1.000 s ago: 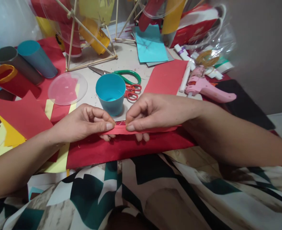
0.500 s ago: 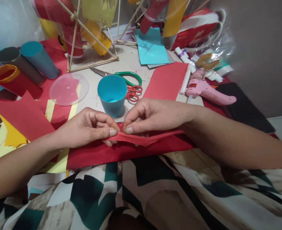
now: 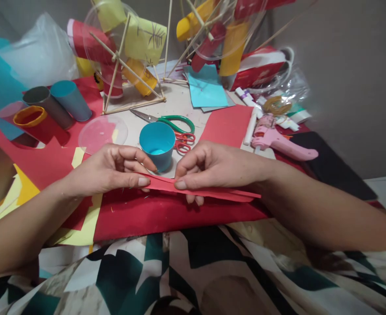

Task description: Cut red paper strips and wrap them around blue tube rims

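Between my two hands a narrow red paper strip (image 3: pixel 161 183) stretches sideways, apparently folded along its length. My left hand (image 3: pixel 114 171) is closed on its left end, thumb on the near side. Farther along, my right hand (image 3: pixel 209 170) pinches the strip near its middle, and the free end sticks out to the right beneath that wrist. Just beyond the fingers stands an upright blue paper cup (image 3: pixel 157 146), with no contents that I can make out. Behind it lie green-handled scissors (image 3: pixel 176 122) and small red-handled scissors (image 3: pixel 183 142).
A pink glue gun (image 3: pixel 283 142) rests at the right beside a white glue stick (image 3: pixel 250 127). Paper tubes (image 3: pixel 71 100) stand or lean at the left, near a clear plastic disc (image 3: pixel 103 133). A stick frame (image 3: pixel 135 106) with hanging paper rolls rises at the back.
The strip's right end now shows below my right wrist. My hands have moved slightly apart along the strip, and the whole view has shifted, with the tabletop things lower in the picture.
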The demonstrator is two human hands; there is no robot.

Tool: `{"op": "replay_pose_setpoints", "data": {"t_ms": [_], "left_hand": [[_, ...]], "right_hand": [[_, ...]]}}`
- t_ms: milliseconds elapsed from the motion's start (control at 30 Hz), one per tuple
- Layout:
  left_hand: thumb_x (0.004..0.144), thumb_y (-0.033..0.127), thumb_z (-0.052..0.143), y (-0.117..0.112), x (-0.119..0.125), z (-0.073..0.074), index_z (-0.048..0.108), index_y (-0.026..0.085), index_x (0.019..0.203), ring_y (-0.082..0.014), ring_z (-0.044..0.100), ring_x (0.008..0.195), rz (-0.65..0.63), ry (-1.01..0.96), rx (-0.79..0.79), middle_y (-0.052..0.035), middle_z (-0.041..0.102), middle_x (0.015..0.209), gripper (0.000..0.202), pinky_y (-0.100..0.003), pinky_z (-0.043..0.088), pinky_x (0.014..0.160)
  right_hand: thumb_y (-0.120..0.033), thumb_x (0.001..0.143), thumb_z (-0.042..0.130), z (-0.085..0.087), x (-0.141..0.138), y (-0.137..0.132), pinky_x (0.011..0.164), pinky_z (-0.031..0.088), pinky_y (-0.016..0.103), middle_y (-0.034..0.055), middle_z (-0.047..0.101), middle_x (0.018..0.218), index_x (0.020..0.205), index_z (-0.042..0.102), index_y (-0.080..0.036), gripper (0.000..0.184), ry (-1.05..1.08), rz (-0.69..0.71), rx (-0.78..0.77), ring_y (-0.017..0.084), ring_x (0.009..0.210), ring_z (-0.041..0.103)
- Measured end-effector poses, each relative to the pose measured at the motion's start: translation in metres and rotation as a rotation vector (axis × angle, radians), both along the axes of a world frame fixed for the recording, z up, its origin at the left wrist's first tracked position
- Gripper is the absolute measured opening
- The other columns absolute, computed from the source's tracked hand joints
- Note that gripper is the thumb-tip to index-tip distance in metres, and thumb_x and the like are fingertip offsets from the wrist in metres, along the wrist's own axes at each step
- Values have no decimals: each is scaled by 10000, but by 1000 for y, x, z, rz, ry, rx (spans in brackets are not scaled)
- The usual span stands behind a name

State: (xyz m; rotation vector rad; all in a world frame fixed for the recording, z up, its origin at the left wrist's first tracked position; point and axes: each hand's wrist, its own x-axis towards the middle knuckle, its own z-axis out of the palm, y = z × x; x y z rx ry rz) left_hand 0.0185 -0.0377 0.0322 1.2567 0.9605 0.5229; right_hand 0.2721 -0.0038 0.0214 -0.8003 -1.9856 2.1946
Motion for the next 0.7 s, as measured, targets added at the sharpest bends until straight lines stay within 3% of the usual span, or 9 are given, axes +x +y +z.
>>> {"op": "replay_pose_setpoints", "data": {"t_ms": [333,567,700], "left_hand": [[799,87,764,-7,2,6,748,140,799,-89,717,631,71,-31,171,-20,764,695,55,-108,546,608],[767,146,763,-7,2,9,772,148,759,-66,625,567,56,33,197,3,715,635,12,-112,481,551],[786,236,780,-11,8,9,714,129,627,-42,540,527,121,130,181,21,650,574,203,-110,429,519]], "right_hand": [[-274,822,731,5,3,-1,529,539,155,-15,719,608,721,652,-136,189,-4,-59,-54,78,495,671],[-245,879,664,7,3,-1,534,536,161,-21,699,579,741,659,-136,175,-11,4,-22,78,486,662],[-243,911,632,7,3,-3,555,530,157,-9,705,598,746,659,-129,203,-29,17,30,80,522,682]]}}
